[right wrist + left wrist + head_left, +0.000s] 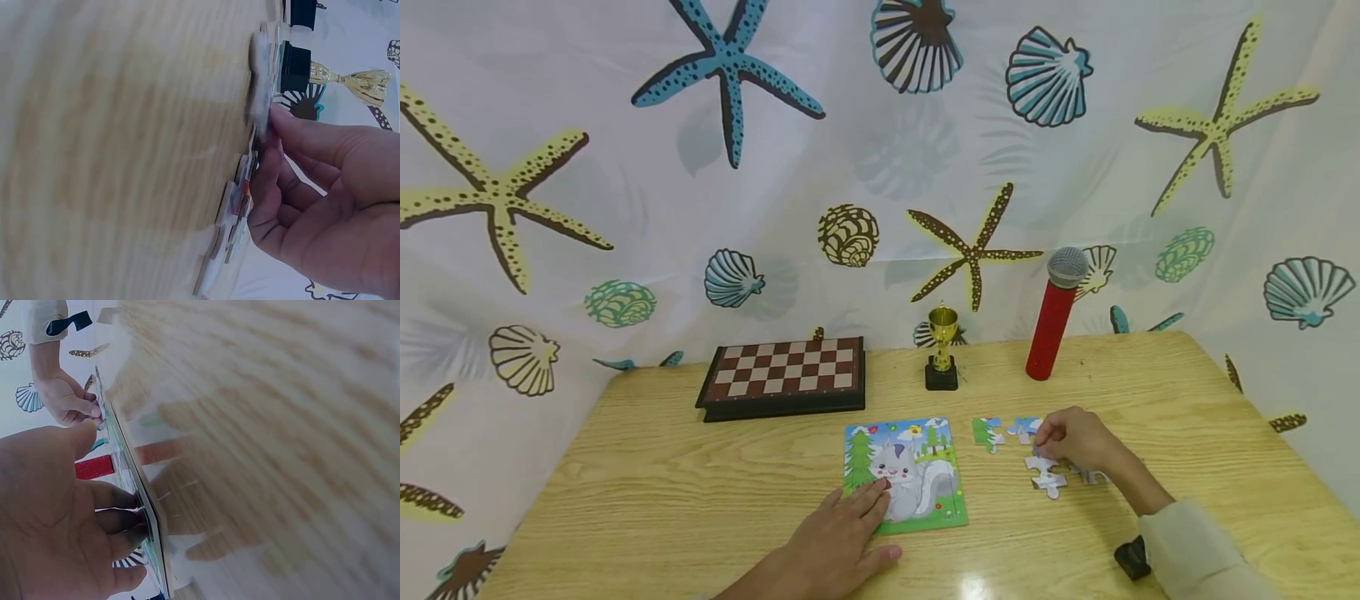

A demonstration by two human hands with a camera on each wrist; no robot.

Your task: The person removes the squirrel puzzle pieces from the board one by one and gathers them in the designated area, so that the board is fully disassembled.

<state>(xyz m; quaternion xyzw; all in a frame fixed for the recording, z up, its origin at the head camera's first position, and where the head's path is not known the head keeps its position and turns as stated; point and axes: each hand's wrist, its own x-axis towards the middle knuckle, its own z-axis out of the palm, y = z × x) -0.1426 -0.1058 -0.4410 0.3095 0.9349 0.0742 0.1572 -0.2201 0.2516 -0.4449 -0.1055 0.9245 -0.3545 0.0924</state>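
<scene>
A framed jigsaw puzzle (917, 471) showing a grey animal lies flat on the wooden table (700, 483). My left hand (871, 498) rests on its lower left corner with fingers straight; in the left wrist view the left hand (128, 519) presses fingertips onto the puzzle board (134, 475). To the right lie several loose puzzle pieces (1047, 477), among them a green piece (987, 433). My right hand (1045, 440) hovers over them with fingers curled. In the right wrist view the right hand (269, 134) pinches a loose piece (261, 94) at the table surface.
A folded chessboard (782, 375) lies at the back left of the table. A small gold trophy (942, 350) and an upright red microphone (1055, 321) stand behind the puzzle. A sea-themed curtain (880, 167) hangs close behind the table.
</scene>
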